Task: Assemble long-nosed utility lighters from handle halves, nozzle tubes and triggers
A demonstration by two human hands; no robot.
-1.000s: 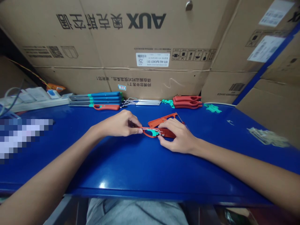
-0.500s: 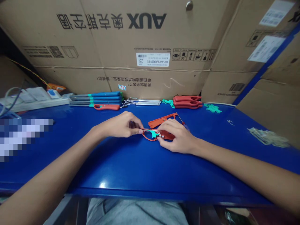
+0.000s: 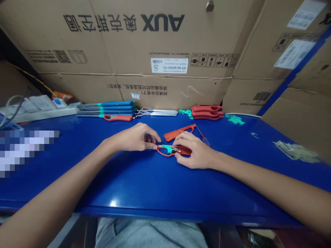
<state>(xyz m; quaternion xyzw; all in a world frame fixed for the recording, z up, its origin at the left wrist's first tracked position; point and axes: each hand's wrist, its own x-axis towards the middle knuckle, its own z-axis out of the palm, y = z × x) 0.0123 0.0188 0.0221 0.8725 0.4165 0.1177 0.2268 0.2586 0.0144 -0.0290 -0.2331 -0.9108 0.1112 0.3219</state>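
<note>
orange lighter shell (image 3: 184, 150) with teal insert (image 3: 168, 148), right fingers (image 3: 180, 157) gripping it, left fingers (image 3: 151, 138) curled just beside

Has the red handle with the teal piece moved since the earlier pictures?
Yes: the handle has moved toward the person, away from the orange shell.

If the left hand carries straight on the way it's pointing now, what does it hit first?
Probably the looped end of the orange-red lighter handle shell, right in front of the left hand. Depth is unclear from this view, so the hand may already be touching it.
</note>
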